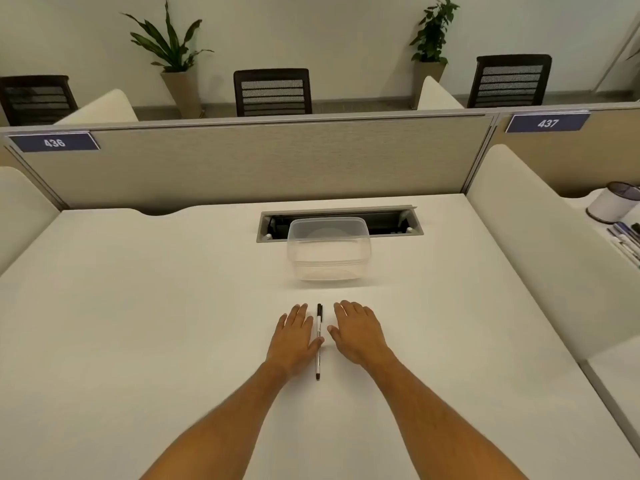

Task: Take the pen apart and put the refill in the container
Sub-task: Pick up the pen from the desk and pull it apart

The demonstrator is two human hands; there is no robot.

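A white pen (319, 327) with a black cap lies on the white desk (138, 306), pointing away from me. My left hand (292, 339) rests flat just left of it, the thumb tip touching the pen's barrel. My right hand (358, 332) lies flat just right of the pen, a small gap apart from it. Both hands are palm down, fingers loosely together, holding nothing. A clear plastic container (328, 251) stands open and empty beyond the pen, farther back on the desk.
A cable slot (391, 221) is cut into the desk behind the container. A beige partition (277, 161) closes the back. Low white dividers stand at left and right (519, 237). A white cup (611, 202) and several pens lie on the neighbouring desk at right.
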